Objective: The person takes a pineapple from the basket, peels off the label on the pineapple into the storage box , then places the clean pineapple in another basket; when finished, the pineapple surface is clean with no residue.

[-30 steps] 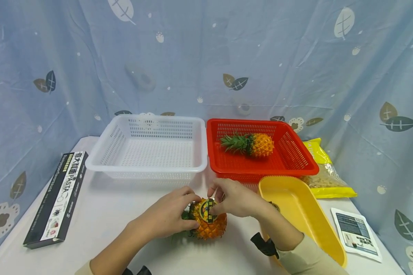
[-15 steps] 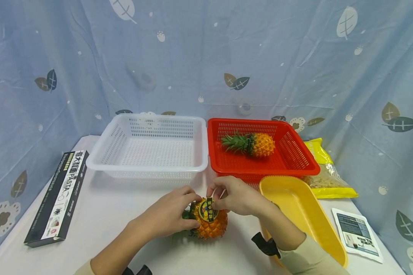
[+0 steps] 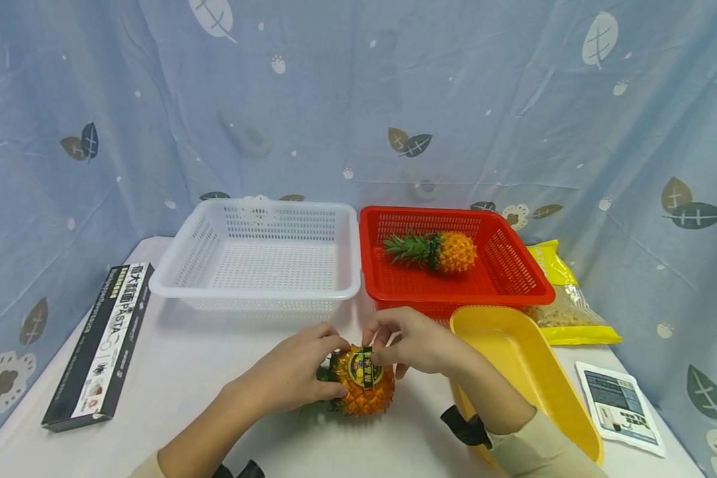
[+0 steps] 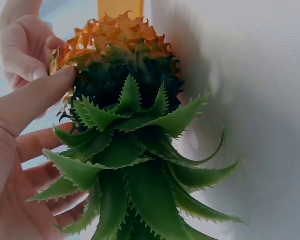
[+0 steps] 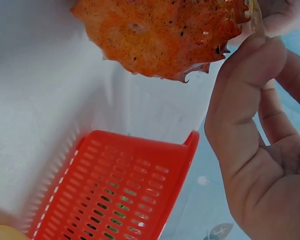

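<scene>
An orange toy-like pineapple (image 3: 366, 400) lies on its side on the white table, its green crown (image 4: 145, 185) pointing left. My left hand (image 3: 301, 368) grips it near the crown, thumb on the near side and fingers over the far side. On its upper face is a round black and yellow sticker (image 3: 358, 367) with a dark strip of lettering. My right hand (image 3: 415, 342) pinches the sticker's right edge between thumb and forefinger. From the right wrist view, the pineapple's base (image 5: 145, 37) shows beside those fingertips. How firmly the sticker adheres cannot be seen.
Behind stand a white basket (image 3: 257, 294) and a red basket (image 3: 496, 285) holding another pineapple (image 3: 454, 252). A yellow tray (image 3: 528, 372) lies under the right forearm. A pasta box (image 3: 98, 348) is at left; a yellow bag (image 3: 564, 302) and white packet (image 3: 618, 408) are at right.
My right hand has shifted slightly, its fingers regripping at the sticker's edge, and more of the strip's lettering shows. The left hand and pineapple have stayed put.
</scene>
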Demonstrator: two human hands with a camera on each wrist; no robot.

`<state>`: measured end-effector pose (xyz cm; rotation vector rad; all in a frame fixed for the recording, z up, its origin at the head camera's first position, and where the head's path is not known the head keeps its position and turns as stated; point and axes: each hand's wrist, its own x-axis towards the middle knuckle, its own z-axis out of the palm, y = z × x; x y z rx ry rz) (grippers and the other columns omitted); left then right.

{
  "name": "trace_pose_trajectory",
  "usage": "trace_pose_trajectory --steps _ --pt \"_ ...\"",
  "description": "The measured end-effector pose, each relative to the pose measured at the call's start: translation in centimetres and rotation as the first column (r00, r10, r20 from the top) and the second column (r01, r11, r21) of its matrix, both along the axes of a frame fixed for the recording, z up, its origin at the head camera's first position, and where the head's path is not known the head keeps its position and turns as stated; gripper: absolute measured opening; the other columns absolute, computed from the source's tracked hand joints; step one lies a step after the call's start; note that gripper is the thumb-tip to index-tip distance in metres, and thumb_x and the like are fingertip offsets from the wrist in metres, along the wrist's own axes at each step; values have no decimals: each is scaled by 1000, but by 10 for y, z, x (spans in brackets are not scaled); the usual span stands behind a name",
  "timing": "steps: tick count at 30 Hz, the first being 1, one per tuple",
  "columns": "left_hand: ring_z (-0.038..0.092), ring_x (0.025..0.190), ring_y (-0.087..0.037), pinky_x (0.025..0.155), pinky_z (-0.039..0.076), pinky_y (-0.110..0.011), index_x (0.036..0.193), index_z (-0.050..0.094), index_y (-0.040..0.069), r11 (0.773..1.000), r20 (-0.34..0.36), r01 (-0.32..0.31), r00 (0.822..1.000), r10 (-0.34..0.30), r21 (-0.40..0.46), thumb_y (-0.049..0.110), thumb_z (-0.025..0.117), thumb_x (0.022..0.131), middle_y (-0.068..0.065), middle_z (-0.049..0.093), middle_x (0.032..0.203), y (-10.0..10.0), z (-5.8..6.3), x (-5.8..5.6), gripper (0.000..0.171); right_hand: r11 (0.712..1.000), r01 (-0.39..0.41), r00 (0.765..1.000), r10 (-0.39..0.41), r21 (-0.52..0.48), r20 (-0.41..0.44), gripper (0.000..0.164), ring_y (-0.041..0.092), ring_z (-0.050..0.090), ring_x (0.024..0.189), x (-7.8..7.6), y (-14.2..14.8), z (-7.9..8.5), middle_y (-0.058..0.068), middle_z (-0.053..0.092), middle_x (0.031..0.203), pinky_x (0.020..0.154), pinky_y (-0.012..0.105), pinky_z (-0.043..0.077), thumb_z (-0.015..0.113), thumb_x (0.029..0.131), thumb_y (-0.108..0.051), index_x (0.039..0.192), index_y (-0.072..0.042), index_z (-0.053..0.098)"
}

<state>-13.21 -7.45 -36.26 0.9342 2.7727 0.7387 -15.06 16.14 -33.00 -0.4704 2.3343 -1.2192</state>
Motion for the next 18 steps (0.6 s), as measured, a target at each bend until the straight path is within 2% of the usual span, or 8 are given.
trace_pose_trajectory --steps 6,11,18 --pt "60 100 -12 91 56 -38 123 71 14 1000 -46 5 999 -6 -17 34 89 79 6 61 114 1 2 1 52 999 3 1000 -2 -39 24 11 26 66 70 0 8 0 9 62 86 59 36 62 72 91 -6 101 -9 69" --pt "59 96 -11 86 55 -34 122 72 14 999 -104 36 994 -39 -31 31 88 79 6 60 110 2 3 1 49 997 7 999 -5 -76 38 13 27 64 73 2 16 1 9 62 85 60 36 62 73 91 -8 103 -8 69" --pt "61 100 -11 91 57 -36 122 72 15 999 -65 47 997 -48 -15 27 88 80 7 62 110 3 5 1 47 994 6 997 2 -111 74 15 30 66 77 4 24 3 10 63 88 61 36 62 74 92 -12 105 -7 68"
